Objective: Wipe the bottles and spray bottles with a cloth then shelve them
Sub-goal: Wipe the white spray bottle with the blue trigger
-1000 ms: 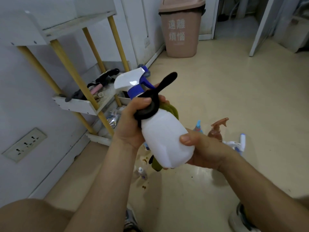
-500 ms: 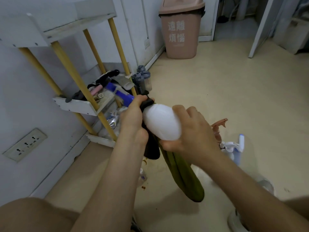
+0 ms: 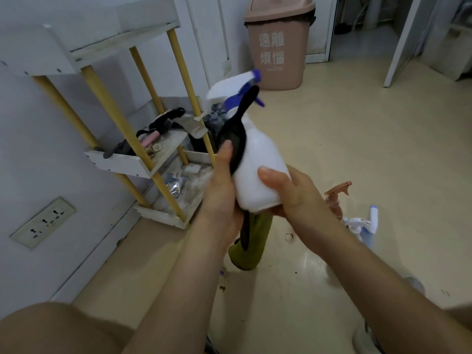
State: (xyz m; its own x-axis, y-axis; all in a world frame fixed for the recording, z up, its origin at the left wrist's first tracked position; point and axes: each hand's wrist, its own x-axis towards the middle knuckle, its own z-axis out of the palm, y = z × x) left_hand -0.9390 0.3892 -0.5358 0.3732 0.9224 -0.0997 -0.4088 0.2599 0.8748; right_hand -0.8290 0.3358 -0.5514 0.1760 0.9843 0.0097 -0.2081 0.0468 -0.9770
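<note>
Left hand [image 3: 222, 190] grasps the cloth [image 3: 251, 241], thumb pressing its black part against the bottle [image 3: 258, 169]; the green part hangs below. Right hand [image 3: 293, 195] grasps the bottle base, thumb on front. Bottle is white with a blue trigger, held up over the floor [image 3: 357, 129], tilted, nozzle away. Brown sprayer [image 3: 335, 198] and white sprayer [image 3: 367, 226] stand on the floor, right. Cluttered shelf [image 3: 143, 167] left by wall. Bin [image 3: 278, 47] far.
</note>
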